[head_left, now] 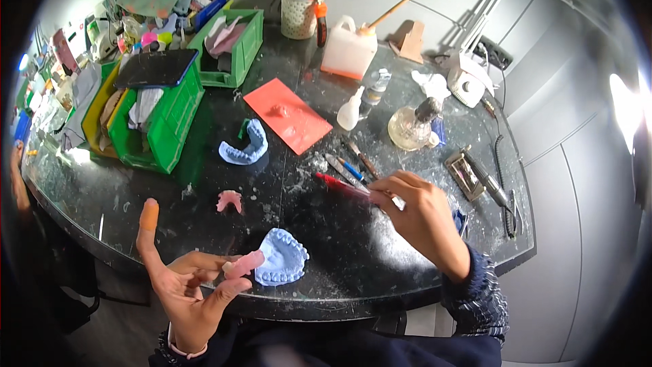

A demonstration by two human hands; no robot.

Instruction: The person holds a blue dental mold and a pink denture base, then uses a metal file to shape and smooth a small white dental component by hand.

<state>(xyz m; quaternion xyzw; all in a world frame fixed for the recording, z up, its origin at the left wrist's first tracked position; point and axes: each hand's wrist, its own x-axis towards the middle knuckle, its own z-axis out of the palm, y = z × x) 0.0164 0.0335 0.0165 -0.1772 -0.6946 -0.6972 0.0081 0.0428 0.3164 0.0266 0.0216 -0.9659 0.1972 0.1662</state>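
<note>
My left hand (197, 284) pinches a pink denture piece (243, 265) between thumb and fingers; the index finger, with an orange cover on its tip, points up and away. Just beyond that piece lies a blue dental cast (282, 258) with a row of teeth. My right hand (418, 211) is closed at the end of a slim red tool (339, 185), slightly blurred, beside other slim tools (348, 168) on the black bench. A second pink denture piece (229, 201) and a blue horseshoe-shaped cast (246, 146) lie farther off at the left.
Green bins (159, 122) stand at the left, a dark tablet-like slab (156, 68) on top. A red sheet (288, 115), white jug (350, 47), squeeze bulb (350, 110) and glass burner (407, 128) are farther back. At the right lies a handpiece (489, 180) with a coiled cord.
</note>
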